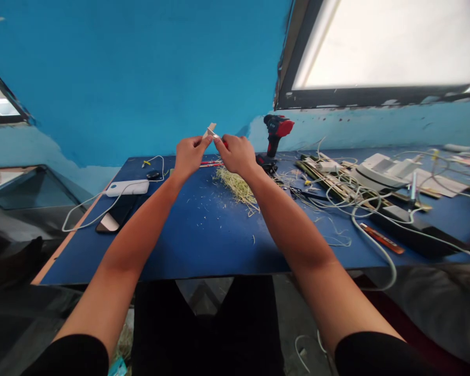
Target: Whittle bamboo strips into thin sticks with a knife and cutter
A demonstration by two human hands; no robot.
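Both arms are stretched out over the blue table. My left hand (189, 155) is closed on a pale flat strip of what looks like bamboo (212, 127), its end pointing up. In my right hand (237, 153) is a knife (214, 134) with a bit of red handle showing. Its metal blade lies across the strip, close to my left thumb. Most of the handle and the strip's lower part are hidden by my fingers. Below my right hand lies a pile of thin pale shavings (237, 185).
A red and black cordless drill (278, 134) stands near the wall. To the right are tangled white cables (362, 196), a grey-white device (384, 171) and an orange cutter (382, 238). At left lie a white power bank (127, 188) and a dark phone (119, 214).
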